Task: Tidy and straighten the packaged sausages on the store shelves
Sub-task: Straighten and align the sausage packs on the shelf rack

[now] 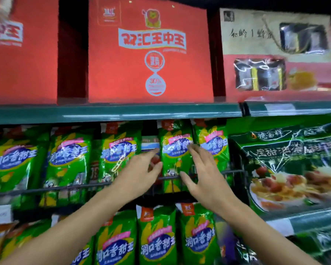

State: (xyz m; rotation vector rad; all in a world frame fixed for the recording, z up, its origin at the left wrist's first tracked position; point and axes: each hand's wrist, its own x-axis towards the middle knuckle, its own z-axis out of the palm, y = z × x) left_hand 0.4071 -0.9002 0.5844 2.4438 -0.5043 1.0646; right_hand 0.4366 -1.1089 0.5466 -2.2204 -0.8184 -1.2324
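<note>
Several green sausage packs stand in a row on the middle shelf behind a black wire rail [69,188]. One green pack [175,150] stands upright between my two hands. My left hand [139,173] reaches in at its left edge with fingers stretched forward, thumb near the pack's side. My right hand [201,173] lies against its right edge, fingers straight and touching the front. To its left a gap shows a red-toned pack [151,146] set further back. More green packs [157,236] fill the shelf below.
Red gift boxes [149,54] stand on the top shelf above a green shelf edge [113,112]. A beige and red window box [275,54] is at the upper right. Large dark green bags [290,165] lean in a wire bin on the right.
</note>
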